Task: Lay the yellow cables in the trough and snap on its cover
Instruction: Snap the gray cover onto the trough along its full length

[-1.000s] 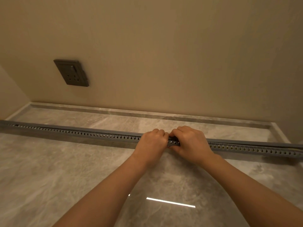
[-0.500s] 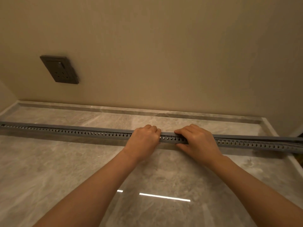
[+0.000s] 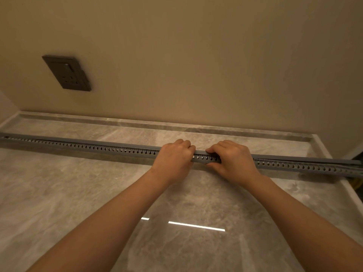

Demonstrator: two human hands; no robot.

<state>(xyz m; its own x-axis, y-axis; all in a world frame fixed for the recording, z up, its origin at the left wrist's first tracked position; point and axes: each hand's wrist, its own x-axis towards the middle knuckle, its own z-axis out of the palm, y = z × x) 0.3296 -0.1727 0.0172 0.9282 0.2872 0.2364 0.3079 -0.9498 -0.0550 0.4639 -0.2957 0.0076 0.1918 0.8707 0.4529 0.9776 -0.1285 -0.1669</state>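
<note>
Both hands, left hand (image 3: 173, 157) and right hand (image 3: 232, 160), were closed over the covered trough (image 3: 88, 147) lying across the surface (image 3: 78, 193) at 12 o'clock.

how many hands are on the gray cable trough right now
2. The left hand and the right hand both press on the trough near its middle, side by side with a short gap between them.
</note>
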